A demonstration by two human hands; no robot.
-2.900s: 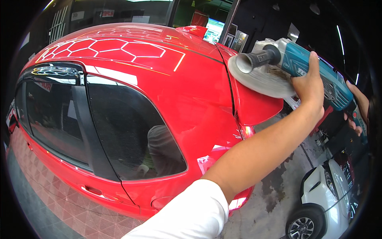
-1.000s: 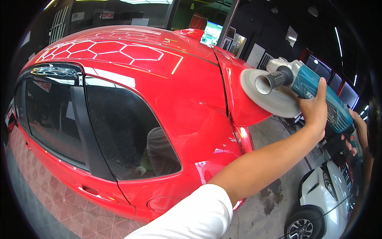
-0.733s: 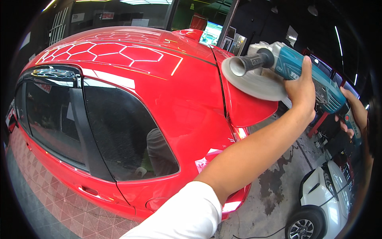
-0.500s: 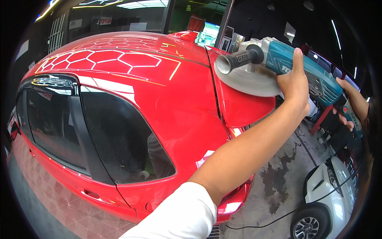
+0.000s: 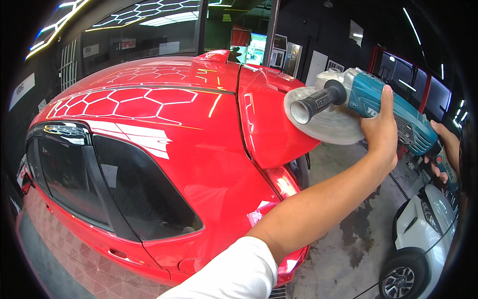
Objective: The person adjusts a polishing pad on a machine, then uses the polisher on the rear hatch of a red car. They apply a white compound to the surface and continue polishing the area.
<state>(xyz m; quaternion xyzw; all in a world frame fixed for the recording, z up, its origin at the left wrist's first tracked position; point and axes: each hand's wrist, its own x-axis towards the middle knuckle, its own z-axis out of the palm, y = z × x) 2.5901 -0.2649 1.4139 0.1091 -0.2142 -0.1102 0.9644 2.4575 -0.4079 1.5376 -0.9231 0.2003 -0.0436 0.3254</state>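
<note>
A teal and silver rotary polisher is held up at the rear of a red car. My left hand closes around its body behind the gear head, thumb on top. At the far right my right hand, partly hidden in the dark rim, grips the polisher's rear handle. The black side handle juts toward me with no hand on it. Below the head, the round grey pad lies over the outer edge of the red rear spoiler. I cannot tell whether they touch.
A white car stands at the lower right, a dark cable crossing in front of it. Grey floor with dark wet patches lies between the cars. Dark glass panels stand behind the red car.
My view has shifted, so the red car's rear sits further left. The polisher has moved right and slightly down in view, its pad further out past the spoiler. Both hands keep their hold.
</note>
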